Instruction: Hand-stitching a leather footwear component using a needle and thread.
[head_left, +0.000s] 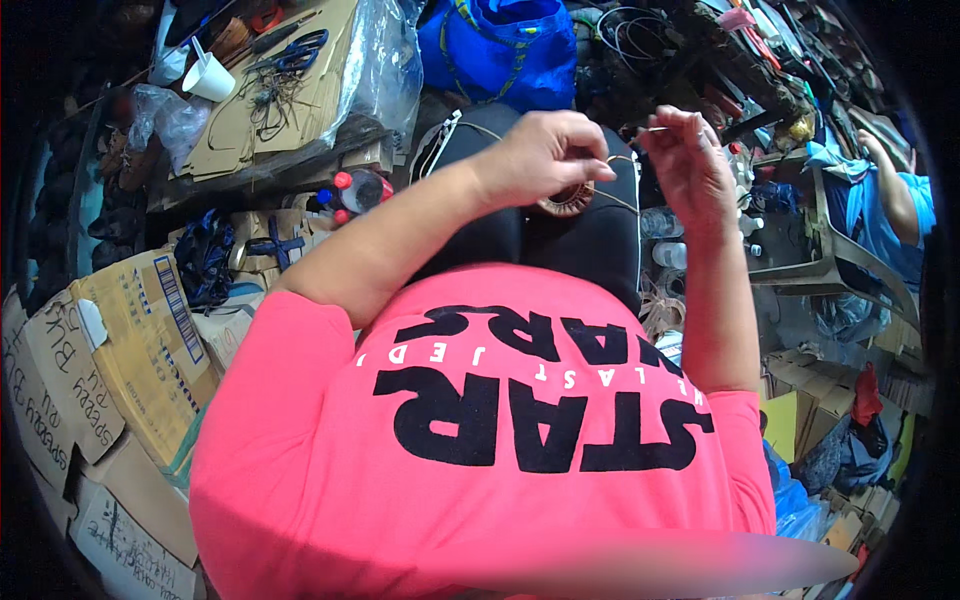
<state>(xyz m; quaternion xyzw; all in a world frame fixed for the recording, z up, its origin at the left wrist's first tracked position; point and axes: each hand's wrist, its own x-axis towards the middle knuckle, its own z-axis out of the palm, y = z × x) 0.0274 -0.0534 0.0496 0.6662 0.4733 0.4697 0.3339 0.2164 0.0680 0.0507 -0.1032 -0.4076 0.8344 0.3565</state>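
A small round coiled brown piece (567,201), ribbed like basketwork, rests at my lap between my dark-trousered thighs. Just above it hangs my left hand (553,155), its fingers curled inward and hiding whatever they hold. A thin light brown strand (622,203) loops out beside the coiled piece over my right thigh. My right hand (690,165) is raised to the right, apart from the left, with thumb and fingertips pinched together. A thin pale tip (656,128) shows at those fingers; its kind is too small to tell.
A blue bag (500,50) stands ahead. Scissors (303,50) and a white cup (209,76) lie on cardboard at the far left. Bottles (362,190) stand left of my lap, cartons (145,350) farther left. Another person's arm (890,185) shows near a chair (835,240) at right.
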